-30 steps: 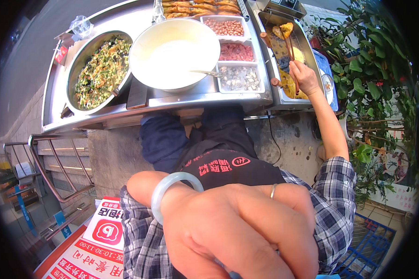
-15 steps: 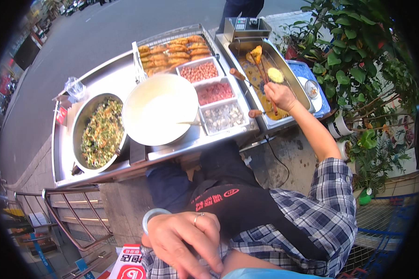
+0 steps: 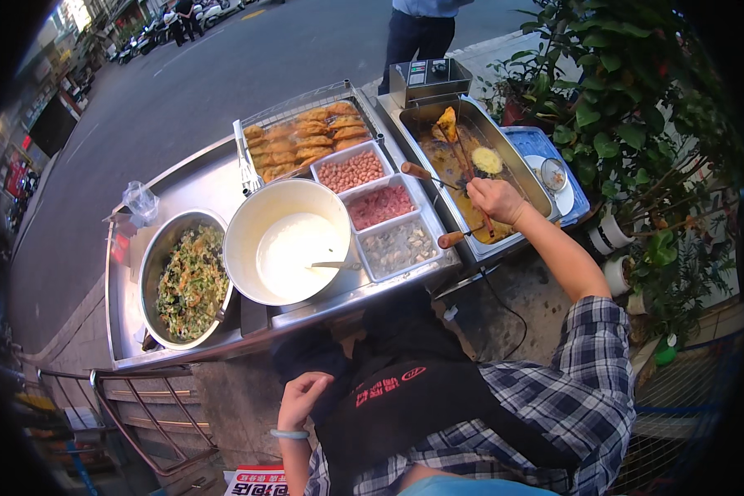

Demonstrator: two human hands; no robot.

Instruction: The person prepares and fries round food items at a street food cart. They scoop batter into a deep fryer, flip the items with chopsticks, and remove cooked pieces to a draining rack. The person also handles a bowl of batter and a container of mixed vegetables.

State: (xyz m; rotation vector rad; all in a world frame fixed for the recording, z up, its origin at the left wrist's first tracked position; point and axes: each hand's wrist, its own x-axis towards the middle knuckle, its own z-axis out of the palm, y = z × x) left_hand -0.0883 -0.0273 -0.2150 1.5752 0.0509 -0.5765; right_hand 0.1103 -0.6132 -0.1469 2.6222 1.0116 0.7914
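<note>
My right hand (image 3: 494, 198) reaches over the steel fryer tray (image 3: 534, 185) and is closed on long dark chopsticks (image 3: 463, 161) that point into the oil. A yellow patty (image 3: 487, 159) and a browned fritter (image 3: 447, 122) float there. Two wooden-handled utensils (image 3: 415, 171) lie across the tray's near side. My left hand (image 3: 303, 397), with a pale bangle on the wrist, hangs loosely curled and holds nothing, beside my dark apron (image 3: 405, 397), below the cart's edge.
The steel cart (image 3: 182, 186) carries a white bowl of batter (image 3: 248, 240) with a ladle, a bowl of chopped greens (image 3: 192, 281), three filling tubs (image 3: 380, 205), a rack of fried fritters (image 3: 306, 136) and tongs (image 3: 244, 165). Potted plants (image 3: 636, 124) stand right; a person (image 3: 422, 33) stands beyond.
My left hand has dropped from close to the camera down to the apron. The view has pulled back. My right hand stays over the fryer, now nearer its front end.
</note>
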